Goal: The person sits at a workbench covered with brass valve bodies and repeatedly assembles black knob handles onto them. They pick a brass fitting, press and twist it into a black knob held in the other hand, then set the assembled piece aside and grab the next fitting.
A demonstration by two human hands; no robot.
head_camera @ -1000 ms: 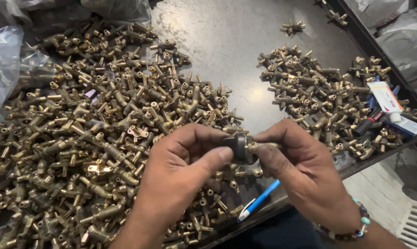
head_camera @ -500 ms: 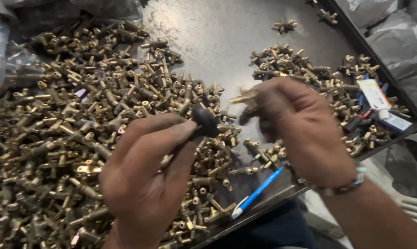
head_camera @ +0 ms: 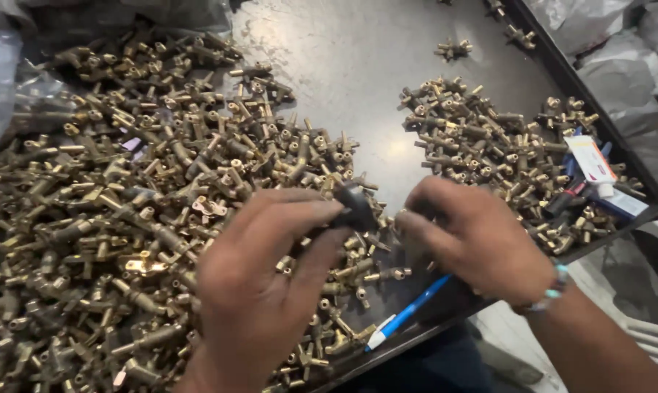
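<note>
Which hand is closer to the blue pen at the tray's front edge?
Right. The right hand hovers just above the blue pen; the left hand is farther left, over the brass fittings.

One head-worn camera looks steeply down from close above the tabletop [head_camera: 387, 94], facing toward 12 o'clock; the near edge runs out at 5 o'clock. Both hands fill the lower frame. No second view.

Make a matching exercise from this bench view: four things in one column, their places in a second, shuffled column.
Things
1. black knob
2. blue and white pen
3. big brass heap
4. white tube

Places
A. at the tray's right edge
B. left half of the tray
C. pinched by the left hand
D. at the near rim, below the right hand

Pairs: 1-C, 2-D, 3-B, 4-A
</note>
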